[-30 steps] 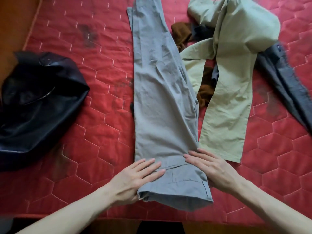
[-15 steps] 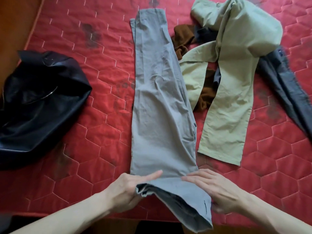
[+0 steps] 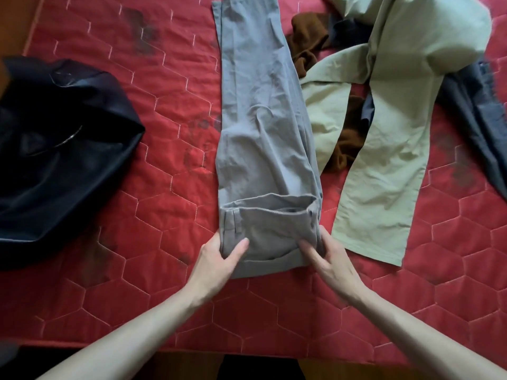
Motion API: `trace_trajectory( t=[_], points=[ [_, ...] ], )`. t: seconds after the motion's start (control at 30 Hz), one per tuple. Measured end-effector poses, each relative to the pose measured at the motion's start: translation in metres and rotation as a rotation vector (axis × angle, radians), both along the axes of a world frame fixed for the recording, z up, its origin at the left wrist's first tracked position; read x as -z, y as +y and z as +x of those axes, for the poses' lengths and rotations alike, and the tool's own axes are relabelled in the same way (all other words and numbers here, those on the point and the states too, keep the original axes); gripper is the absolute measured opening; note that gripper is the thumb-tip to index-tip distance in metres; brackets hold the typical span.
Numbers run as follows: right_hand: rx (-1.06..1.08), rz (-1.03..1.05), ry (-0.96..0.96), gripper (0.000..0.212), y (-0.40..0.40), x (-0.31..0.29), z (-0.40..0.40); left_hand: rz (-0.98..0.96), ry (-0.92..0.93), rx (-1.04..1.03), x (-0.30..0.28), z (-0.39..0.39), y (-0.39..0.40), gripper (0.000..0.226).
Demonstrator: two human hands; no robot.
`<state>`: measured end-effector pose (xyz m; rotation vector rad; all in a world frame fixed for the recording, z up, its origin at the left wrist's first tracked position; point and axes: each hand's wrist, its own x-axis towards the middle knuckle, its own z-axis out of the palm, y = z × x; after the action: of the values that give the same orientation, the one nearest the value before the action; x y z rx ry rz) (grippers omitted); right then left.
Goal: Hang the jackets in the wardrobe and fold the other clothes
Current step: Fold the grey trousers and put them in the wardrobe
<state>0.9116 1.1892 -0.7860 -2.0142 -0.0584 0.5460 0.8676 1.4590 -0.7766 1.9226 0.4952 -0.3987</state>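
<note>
Grey trousers (image 3: 263,116) lie lengthwise down the middle of a red quilted mattress (image 3: 170,204), legs stacked. Their near end, the waistband, is folded over onto the legs. My left hand (image 3: 219,256) grips the left edge of that fold, thumb on top. My right hand (image 3: 326,256) grips the right edge the same way. A black jacket (image 3: 60,160) with a zip lies bunched at the left. Pale green trousers (image 3: 389,133) sprawl at the right.
A brown garment (image 3: 307,42) and a dark blue piece (image 3: 348,31) lie under the green trousers. A dark grey garment (image 3: 477,116) lies at the far right edge. The mattress's near edge (image 3: 247,352) runs just below my forearms; wooden floor shows at the upper left.
My hands went from resting flat on the grey trousers to lifting the near waistband end and folding it away from me onto the legs. Both hands now pinch the fold's sides.
</note>
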Motion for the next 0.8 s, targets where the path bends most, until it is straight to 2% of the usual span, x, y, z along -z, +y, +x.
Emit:
trace_trajectory(
  t=[0.03,0.1,0.17,0.23,0.33,0.4,0.5,0.57,0.63,0.7,0.73,0.8],
  points=[
    [0.019,-0.031,0.004,0.023,0.003,0.005,0.001,-0.013,-0.011,0.013,0.002,0.005,-0.001,0.017],
    [0.070,-0.065,0.005,0.024,0.009,0.014,0.005,-0.070,-0.047,0.014,0.006,0.014,-0.002,0.033],
    [0.121,-0.086,-0.007,0.030,0.015,0.020,0.011,-0.094,-0.115,-0.004,0.011,0.023,-0.006,0.038],
    [0.171,-0.089,-0.013,0.039,0.019,0.024,0.017,-0.132,-0.158,-0.040,0.014,0.032,-0.011,0.038],
    [0.237,-0.180,-0.028,0.036,0.022,0.032,0.028,-0.134,-0.141,-0.090,0.021,0.042,-0.017,0.030],
    [0.244,-0.255,-0.005,0.039,0.026,0.038,0.034,-0.048,-0.047,-0.129,0.035,0.046,-0.011,0.012],
    [0.179,-0.393,0.050,0.040,0.031,0.043,0.039,0.049,0.073,-0.243,0.048,0.055,-0.006,0.032],
    [0.161,-0.527,-0.078,0.032,0.030,0.038,0.039,0.312,0.033,-0.220,0.041,0.056,-0.011,0.033],
    [0.111,-0.602,-0.424,0.040,0.029,0.034,0.036,0.596,-0.190,-0.080,0.032,0.053,-0.016,0.046],
    [-0.079,-0.601,-0.704,0.055,0.028,0.035,0.036,0.694,-0.457,0.237,0.030,0.050,-0.017,0.059],
    [-0.197,-0.580,-0.763,0.059,0.029,0.035,0.038,0.711,-0.531,0.421,0.033,0.049,-0.016,0.062],
    [-0.386,-0.578,-0.745,0.062,0.029,0.038,0.037,0.733,-0.551,0.722,0.043,0.045,-0.009,0.069]
  ],
)
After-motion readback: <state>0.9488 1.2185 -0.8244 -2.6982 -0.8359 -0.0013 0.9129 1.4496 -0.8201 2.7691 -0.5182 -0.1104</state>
